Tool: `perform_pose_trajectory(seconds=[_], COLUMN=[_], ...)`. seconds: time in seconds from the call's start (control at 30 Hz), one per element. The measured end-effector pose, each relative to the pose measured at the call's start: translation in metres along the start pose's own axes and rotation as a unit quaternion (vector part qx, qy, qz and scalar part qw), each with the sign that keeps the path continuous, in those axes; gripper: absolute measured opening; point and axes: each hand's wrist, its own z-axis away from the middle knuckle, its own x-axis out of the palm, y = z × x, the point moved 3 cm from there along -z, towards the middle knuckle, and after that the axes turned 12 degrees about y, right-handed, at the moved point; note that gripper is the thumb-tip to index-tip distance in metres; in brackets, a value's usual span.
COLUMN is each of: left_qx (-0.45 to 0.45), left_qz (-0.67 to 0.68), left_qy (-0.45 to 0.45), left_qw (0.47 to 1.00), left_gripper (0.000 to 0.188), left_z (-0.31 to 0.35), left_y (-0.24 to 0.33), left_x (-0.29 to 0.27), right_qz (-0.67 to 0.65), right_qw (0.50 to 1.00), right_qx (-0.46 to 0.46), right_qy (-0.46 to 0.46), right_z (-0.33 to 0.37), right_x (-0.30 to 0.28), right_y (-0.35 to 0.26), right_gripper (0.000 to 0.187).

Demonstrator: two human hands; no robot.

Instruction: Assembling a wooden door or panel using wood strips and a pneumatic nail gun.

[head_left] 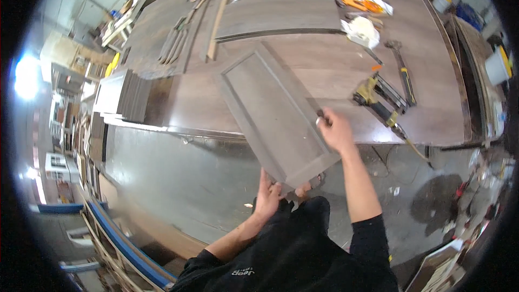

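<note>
A grey-brown cabinet door (275, 116) with a raised frame and a recessed middle panel is tilted in front of me. Its far end reaches over the worktable and its near end comes close to my body. My left hand (267, 197) grips the near left corner from below. At the right long edge is my right hand (335, 132), fingers closed round a small dark object (323, 114) whose kind I cannot make out. To the right of the door, a yellow and black nail gun (376, 97) lies with its hose attached, beside a hammer (403, 73).
The brown worktable (205, 97) carries a stack of panels (124, 96) at left, wood strips (175, 40), a large flat panel (281, 13), white rags (361, 31) and an orange tool (362, 4). Its near edge runs below the door. Buckets (497, 66) stand at right.
</note>
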Motion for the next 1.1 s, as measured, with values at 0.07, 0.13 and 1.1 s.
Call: perform_pose_trajectory(seconds=[0.07,0.13,1.1], left_qx=[-0.056,-0.038,0.066], left_qz=[0.075,0.035,0.026], left_qy=[0.000,-0.007,0.112], left_qw=[0.996,0.999,0.991], left_gripper=[0.078,0.075,0.071], left_z=[0.011,0.008,-0.154], left_y=[-0.005,-0.036,0.082], left_x=[0.005,-0.012,-0.310], right_qz=[0.094,0.021,-0.099], right_qw=[0.970,0.985,0.971], right_qx=[-0.135,-0.090,0.201], right_qy=[0.178,0.143,0.084], right_z=[0.029,0.043,0.119], right_x=[0.025,0.027,0.063], right_y=[-0.003,0.000,0.003], right_gripper=[0.038,0.037,0.039])
